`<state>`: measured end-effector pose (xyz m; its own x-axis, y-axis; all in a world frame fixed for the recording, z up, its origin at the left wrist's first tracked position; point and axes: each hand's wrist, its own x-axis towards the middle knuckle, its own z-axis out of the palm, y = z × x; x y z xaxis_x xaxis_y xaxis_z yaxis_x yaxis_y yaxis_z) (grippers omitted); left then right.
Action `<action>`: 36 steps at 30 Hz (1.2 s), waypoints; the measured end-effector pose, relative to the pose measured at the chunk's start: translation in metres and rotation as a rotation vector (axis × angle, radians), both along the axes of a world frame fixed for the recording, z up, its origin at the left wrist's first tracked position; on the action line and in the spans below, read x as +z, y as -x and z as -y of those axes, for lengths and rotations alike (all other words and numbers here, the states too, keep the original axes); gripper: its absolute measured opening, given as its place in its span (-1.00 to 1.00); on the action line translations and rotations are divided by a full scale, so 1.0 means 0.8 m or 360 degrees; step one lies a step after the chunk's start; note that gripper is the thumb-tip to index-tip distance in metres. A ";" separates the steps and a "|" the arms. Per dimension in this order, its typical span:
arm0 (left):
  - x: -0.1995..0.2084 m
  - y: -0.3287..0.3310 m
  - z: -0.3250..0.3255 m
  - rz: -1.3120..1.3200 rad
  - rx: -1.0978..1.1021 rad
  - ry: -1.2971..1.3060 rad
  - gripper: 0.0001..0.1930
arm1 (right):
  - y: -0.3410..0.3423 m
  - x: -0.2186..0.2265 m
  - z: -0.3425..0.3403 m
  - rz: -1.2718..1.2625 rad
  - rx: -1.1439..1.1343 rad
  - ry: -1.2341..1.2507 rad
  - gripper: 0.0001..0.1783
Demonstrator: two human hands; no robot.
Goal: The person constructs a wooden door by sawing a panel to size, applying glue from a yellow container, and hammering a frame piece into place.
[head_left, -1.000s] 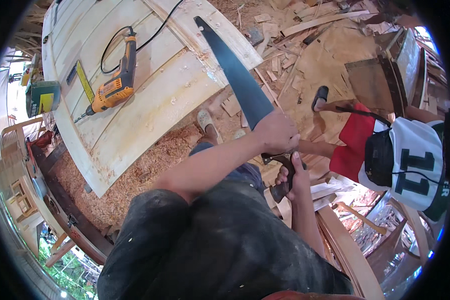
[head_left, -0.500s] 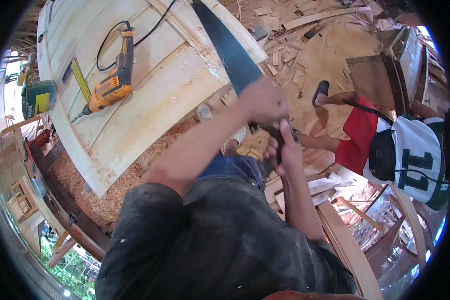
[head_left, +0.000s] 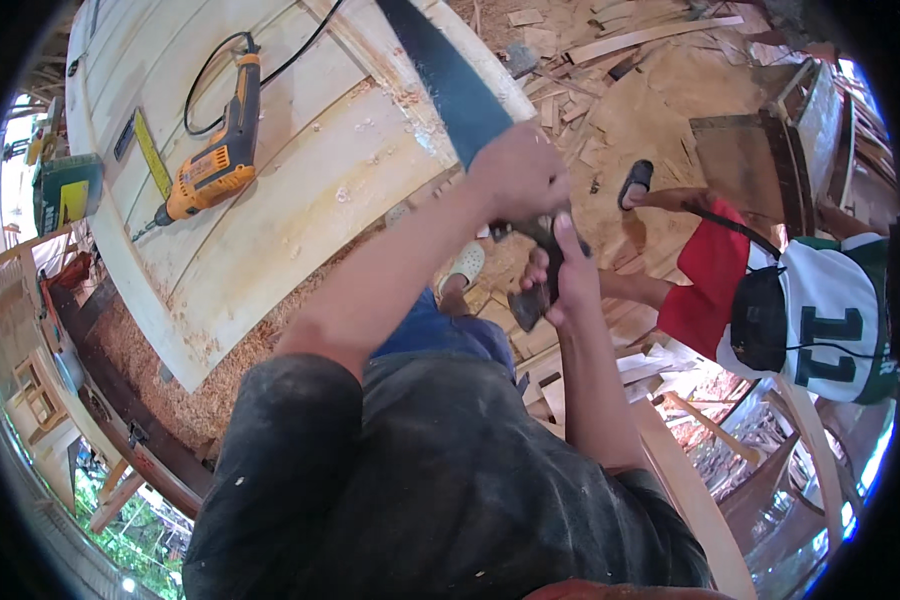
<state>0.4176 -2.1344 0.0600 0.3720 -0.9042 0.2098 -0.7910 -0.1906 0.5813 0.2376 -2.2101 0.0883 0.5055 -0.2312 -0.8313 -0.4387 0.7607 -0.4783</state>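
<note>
A handsaw with a long, dark blue-green tapering blade slants from the top of the view down toward my body. My left hand is closed in a fist at the upper end of its handle, where the blade begins. My right hand grips the dark saw handle below it, thumb pointing up along it. The blade lies over the right edge of a large pale wooden panel; whether its teeth touch the wood I cannot tell. My fingers hide part of the handle.
An orange and black power drill with a black cord lies on the panel beside a yellow try square. A dark green box stands left. Another person in a white and green shirt is at right. Wood offcuts and shavings litter the floor.
Both hands and the saw have shifted slightly up and to the left, and more of the handle shows below my right hand. The whole view has moved a little.
</note>
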 end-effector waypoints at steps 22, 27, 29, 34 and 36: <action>-0.002 -0.021 -0.019 -0.0028 0.0145 0.0013 -0.64 | -0.026 -0.007 -0.025 0.0117 -0.0028 -0.0041 -0.49; -0.006 0.044 -0.017 -0.0223 0.0261 -0.0130 -0.57 | 0.055 -0.006 -0.016 0.0048 -0.0005 -0.0235 -0.48; 0.000 0.054 -0.019 -0.0081 0.0238 -0.0052 -0.46 | 0.040 0.016 -0.024 0.0001 -0.0036 -0.0276 -0.51; 0.009 -0.027 0.000 0.0055 -0.0020 -0.0148 -0.57 | -0.006 -0.014 -0.016 0.0019 -0.0078 0.0057 -0.49; 0.006 -0.002 -0.015 -0.0046 0.0014 -0.0202 -0.60 | 0.009 -0.017 -0.013 -0.0006 0.0144 0.0209 -0.50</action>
